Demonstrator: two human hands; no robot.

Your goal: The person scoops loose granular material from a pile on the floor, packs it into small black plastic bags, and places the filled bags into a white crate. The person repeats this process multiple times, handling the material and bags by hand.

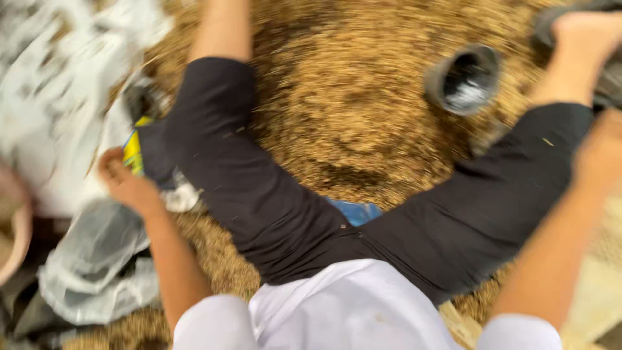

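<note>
Left fingers (120, 175) seemingly gripping white sack (58, 97), upright pipe (463, 79)

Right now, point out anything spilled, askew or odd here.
Loose brown grain lies in a heap across the ground, under the person's spread legs. A dark round container lies tipped on it, mouth showing. The left hand touches crumpled sacks.

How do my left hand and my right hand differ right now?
The left hand sits low at the frame's left, fingers curled at a white bag beside the grain. The right hand is at the right edge, blurred and cut off, so its grip cannot be told. The left is nearer the left knee. Both arms are bare below white sleeves.
</note>
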